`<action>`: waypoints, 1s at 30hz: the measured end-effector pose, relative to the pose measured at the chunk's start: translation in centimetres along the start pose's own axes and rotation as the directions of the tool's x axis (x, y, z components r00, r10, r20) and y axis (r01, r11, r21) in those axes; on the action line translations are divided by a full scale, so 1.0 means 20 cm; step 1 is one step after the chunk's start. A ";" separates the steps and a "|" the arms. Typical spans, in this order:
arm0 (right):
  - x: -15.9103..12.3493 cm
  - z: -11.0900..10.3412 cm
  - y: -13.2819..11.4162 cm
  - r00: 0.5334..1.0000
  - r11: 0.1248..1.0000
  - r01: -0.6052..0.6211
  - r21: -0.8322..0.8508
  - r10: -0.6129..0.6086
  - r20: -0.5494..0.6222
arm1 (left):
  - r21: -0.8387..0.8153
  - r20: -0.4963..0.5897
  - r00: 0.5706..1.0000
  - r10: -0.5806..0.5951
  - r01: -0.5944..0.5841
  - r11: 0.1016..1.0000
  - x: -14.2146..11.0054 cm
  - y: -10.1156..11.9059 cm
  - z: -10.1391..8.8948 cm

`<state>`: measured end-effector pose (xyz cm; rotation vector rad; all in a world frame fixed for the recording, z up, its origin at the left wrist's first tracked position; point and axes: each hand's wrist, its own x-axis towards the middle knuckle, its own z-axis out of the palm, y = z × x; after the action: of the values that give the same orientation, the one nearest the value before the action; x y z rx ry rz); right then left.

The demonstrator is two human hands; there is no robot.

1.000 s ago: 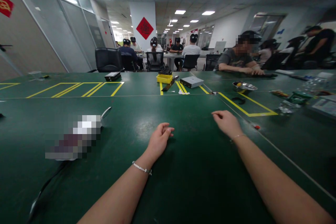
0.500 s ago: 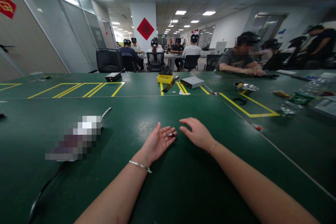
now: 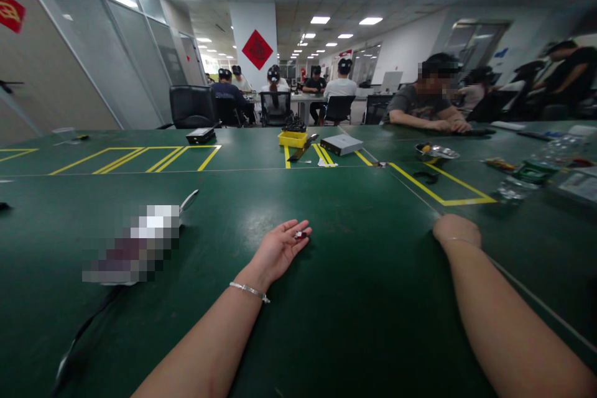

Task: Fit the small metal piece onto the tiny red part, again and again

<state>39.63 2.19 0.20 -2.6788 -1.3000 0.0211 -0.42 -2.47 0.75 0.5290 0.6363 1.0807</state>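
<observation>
My left hand (image 3: 282,252) is turned palm up with its fingers stretched out. It holds a small red-and-silver piece (image 3: 301,235) that lies on the fingers; its exact kind is too small to make out. Far to the right, my right hand (image 3: 457,230) is down at the tabletop beside a thin pale seam line. The back of that hand faces me and its fingers are hidden, so what they touch does not show. The small orange-red piece seen earlier at that spot is covered now.
On the green table (image 3: 354,336), a blurred-out object (image 3: 140,249) with a black strap lies left. Farther back are a yellow bin (image 3: 292,139), a grey box (image 3: 342,145) and a black box (image 3: 200,135). Plastic bottles (image 3: 532,171) lie right. A person (image 3: 420,106) sits across.
My right hand has moved from beside the left one out to the right, over the small orange-red piece. My left hand has stayed nearly in place with the red-and-silver piece.
</observation>
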 end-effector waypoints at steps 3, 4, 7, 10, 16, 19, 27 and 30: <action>-0.02 -0.03 -0.03 1.000 1.000 0.001 -0.004 -0.001 -0.031 | 0.037 -0.002 1.000 0.031 -0.031 0.999 0.00 0.00 0.00; -0.04 -0.04 -0.04 0.999 0.999 0.018 0.044 -0.016 -0.051 | 0.047 -0.005 0.999 0.041 -0.041 0.998 0.00 0.00 0.01; -0.10 -0.09 -0.12 0.989 0.923 0.130 0.363 -0.097 -0.107 | 0.081 -0.014 0.998 0.066 -0.065 0.995 0.00 0.00 0.01; -0.21 -0.10 -0.28 0.972 0.731 0.205 0.650 -0.230 -0.048 | 0.157 -0.002 0.995 0.098 -0.096 0.983 0.00 -0.01 0.02; -0.57 -0.05 -0.65 0.817 0.405 0.126 0.905 -0.561 0.137 | 0.394 0.054 0.977 0.207 -0.211 0.894 0.00 -0.03 0.04; -0.75 -0.03 -0.75 0.618 0.216 -0.156 0.964 -0.740 0.266 | 0.499 0.107 0.957 0.270 -0.286 0.818 0.01 -0.05 0.04; -0.87 0.04 -0.79 0.494 0.067 -0.418 0.906 -0.820 0.289 | 0.732 0.124 0.920 0.371 -0.337 0.593 0.01 -0.06 0.01; -0.86 0.05 -0.79 0.489 0.050 -0.422 0.905 -0.828 0.274 | 0.781 0.130 0.918 0.375 -0.328 0.532 0.01 -0.05 0.02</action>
<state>16.51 -1.39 0.54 -0.8864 -1.0917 1.7399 0.60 -2.73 0.25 1.4788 1.1031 1.1547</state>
